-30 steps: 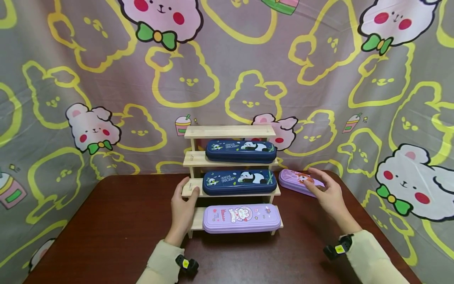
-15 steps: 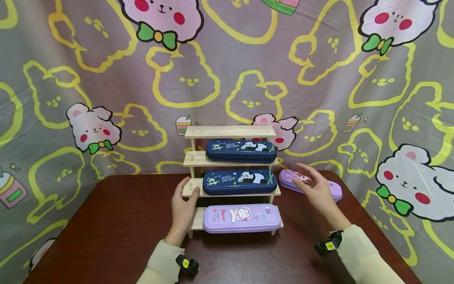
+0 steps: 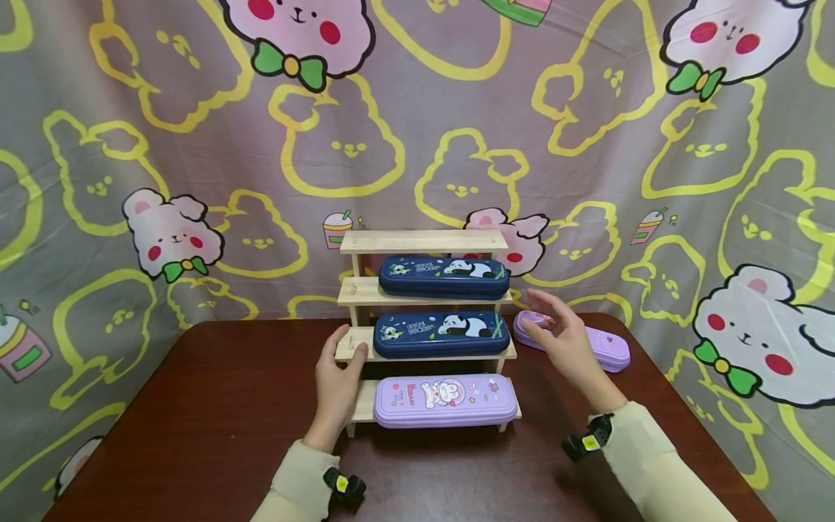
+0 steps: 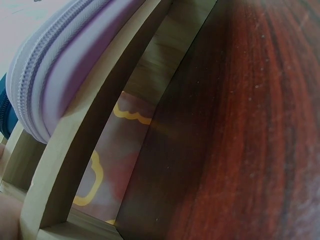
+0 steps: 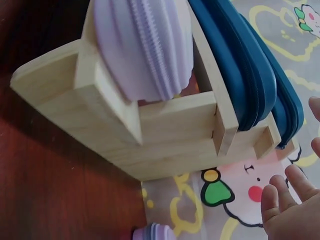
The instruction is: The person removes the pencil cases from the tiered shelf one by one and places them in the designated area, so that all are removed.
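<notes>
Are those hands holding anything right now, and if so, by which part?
The left hand grips the wooden stand at the left end of its second-lowest shelf; the right hand holds nothing.

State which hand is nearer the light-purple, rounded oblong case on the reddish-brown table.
Right. The right hand partly covers the case in the head view; the left hand is across the pale, four-tiered wooden rack, at its left side.
</notes>
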Motion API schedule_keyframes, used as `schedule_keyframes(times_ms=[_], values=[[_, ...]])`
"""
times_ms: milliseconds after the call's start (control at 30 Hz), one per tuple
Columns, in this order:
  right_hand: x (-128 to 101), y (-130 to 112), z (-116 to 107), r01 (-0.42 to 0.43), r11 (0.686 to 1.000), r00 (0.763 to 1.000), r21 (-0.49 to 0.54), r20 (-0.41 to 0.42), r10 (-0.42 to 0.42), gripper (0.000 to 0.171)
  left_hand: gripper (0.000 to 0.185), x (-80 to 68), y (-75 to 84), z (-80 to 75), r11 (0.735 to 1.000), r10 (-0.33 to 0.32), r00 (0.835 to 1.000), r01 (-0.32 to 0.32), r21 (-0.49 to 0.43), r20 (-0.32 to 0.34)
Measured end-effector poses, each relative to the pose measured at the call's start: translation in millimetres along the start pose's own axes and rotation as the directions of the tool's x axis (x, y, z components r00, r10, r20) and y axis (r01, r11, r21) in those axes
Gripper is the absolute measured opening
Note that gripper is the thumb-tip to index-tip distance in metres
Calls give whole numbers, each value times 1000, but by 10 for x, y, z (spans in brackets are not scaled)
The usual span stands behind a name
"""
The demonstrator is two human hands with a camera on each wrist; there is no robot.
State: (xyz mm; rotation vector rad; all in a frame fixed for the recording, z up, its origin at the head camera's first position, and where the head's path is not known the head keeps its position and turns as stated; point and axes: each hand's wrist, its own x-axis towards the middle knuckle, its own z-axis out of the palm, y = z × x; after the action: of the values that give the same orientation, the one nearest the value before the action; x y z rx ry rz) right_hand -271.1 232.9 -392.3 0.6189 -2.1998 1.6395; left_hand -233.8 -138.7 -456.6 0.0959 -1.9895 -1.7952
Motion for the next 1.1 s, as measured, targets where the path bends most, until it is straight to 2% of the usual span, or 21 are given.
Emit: schedule_keyframes(times_ms=[267,433,900,1100], values=[[75,-388,129,21,1000,999,-12,39,-21,54,50,3,-8,10,1000,9,1000,-9,0,-18],[116,-540,185,-8,997,998,-71,65,13,55,51,2,-6,10,1000,1,1000,-1,8,-15],[308,-587,250,-4,990,994,-143,107,20,59,51,-2,4,7,1000,-4,1000,5,13,-15],[384,-535,274,14,993,992,-114,124,0,60,51,3,-12,13,1000,-8,1000,8,8,-13]])
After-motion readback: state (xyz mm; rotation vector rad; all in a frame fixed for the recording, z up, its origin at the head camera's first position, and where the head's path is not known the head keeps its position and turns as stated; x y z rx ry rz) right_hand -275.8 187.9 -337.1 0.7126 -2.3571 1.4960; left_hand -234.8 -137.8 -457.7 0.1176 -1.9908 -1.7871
